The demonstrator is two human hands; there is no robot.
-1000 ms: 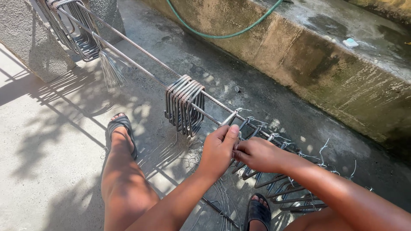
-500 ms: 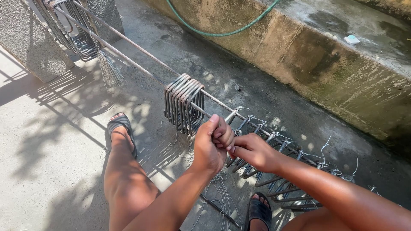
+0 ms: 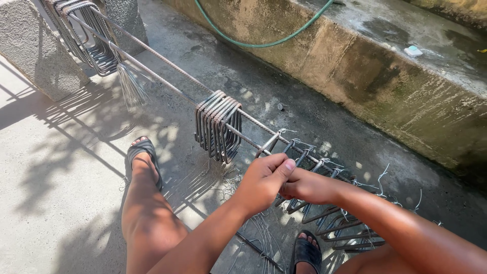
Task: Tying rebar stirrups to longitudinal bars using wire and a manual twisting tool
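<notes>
The concrete floor under me is pale and sunlit on my left, darker and damp toward the low concrete wall that runs across the upper right, stained with moss. A green hose loops over that wall. A rough concrete block stands at the upper left.

The rebar cage I am working on lies with its long axis slanting from the block at upper left down to the lower right, passing in front of my knees. Its long bars are parallel, and the rectangular stirrups hang square across them. One bunch of stirrups sits packed together at mid-span; another bunch crowds the far end by the block, with a tuft of tie wire hanging below it. Near my hands the stirrups are spread apart and tied.

My left hand is clenched on a bar of the cage, thumb pressed up. My right hand is closed just beside it, touching it; what it grips I cannot tell.

My left foot, in a dark sandal, rests flat on the floor. Loose wire offcuts lie scattered on the damp concrete.
</notes>
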